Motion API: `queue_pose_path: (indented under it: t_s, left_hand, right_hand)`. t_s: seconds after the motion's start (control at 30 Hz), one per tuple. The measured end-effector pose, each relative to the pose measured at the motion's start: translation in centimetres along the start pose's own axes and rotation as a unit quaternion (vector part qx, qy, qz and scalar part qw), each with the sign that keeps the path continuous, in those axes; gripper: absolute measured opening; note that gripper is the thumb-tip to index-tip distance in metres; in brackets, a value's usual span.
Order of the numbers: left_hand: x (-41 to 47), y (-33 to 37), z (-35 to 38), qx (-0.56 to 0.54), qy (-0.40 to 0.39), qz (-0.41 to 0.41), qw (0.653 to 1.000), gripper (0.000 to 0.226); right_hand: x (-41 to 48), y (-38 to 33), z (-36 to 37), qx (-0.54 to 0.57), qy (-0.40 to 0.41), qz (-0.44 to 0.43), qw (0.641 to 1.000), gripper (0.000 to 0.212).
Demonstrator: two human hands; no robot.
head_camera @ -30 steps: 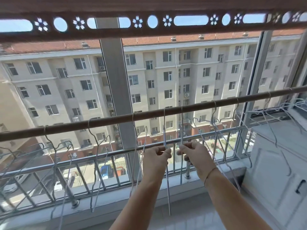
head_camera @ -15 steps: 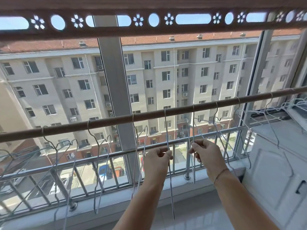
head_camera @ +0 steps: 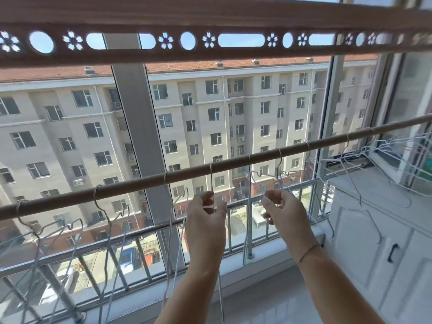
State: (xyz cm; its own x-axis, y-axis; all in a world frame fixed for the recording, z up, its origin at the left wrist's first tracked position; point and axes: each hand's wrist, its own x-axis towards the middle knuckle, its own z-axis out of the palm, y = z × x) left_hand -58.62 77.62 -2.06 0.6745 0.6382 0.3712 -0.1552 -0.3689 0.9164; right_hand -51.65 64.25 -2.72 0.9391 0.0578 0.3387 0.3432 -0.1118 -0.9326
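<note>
A brown clothes rod (head_camera: 191,173) runs across the balcony window, rising to the right. Several thin white wire hangers hang from it. My left hand (head_camera: 205,220) pinches one wire hanger (head_camera: 211,181) just below the rod at the middle. My right hand (head_camera: 282,213) pinches the neighbouring wire hanger (head_camera: 249,183) a little to the right. Both hangers hang edge-on, their lower wires reaching down towards the sill. More hangers (head_camera: 105,213) dangle at the left and a tangle of hangers (head_camera: 378,157) at the right end.
A brown perforated rail (head_camera: 210,40) with flower cut-outs spans overhead. A metal guard railing (head_camera: 131,235) lines the window above a white sill. A white cabinet (head_camera: 378,232) stands at the right. A grey window post (head_camera: 138,127) rises behind the rod.
My right hand has slid its hanger to the right along the rod, widening the gap from the hanger in my left hand. Both hands sit slightly higher in view.
</note>
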Motion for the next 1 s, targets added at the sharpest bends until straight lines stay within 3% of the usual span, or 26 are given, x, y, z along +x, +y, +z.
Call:
queue_pose_path:
  t_s: [0.17,0.33,0.57,0.63,0.8,0.9,1.0]
  left_hand:
    - [-1.2,2.5,3.0,-0.042,-0.051,0.012,0.998,0.023]
    - [-3.2,4.6,7.7,-0.057,-0.091,0.006,0.994,0.015]
    - [-5.4,7.0,16.5,-0.029,-0.142,0.011,0.989,0.034]
    - [-5.7,6.9,18.7,0.001,-0.116,0.015,0.993,0.039]
    - [-5.7,5.1,19.9,0.084,0.068,0.028,0.994,0.035]
    - [-5.3,3.2,19.6,0.149,0.072,-0.009,0.986,0.039]
    - [-5.4,2.2,19.5,0.136,0.039,-0.053,0.988,0.039]
  right_hand:
    - [0.6,-0.3,-4.1,-0.054,0.056,-0.057,0.995,0.015]
    - [2.4,0.9,-8.8,-0.065,0.091,-0.069,0.991,0.008]
    - [6.9,4.0,-15.7,-0.062,0.061,-0.064,0.994,0.016]
    - [8.2,4.8,-16.8,-0.065,0.017,-0.053,0.996,0.018]
    - [9.0,6.5,-16.6,-0.059,-0.112,-0.009,0.992,0.010]
    - [9.6,7.3,-16.2,-0.044,-0.149,0.022,0.988,0.015]
    - [10.1,7.8,-15.8,-0.028,-0.168,0.061,0.984,0.018]
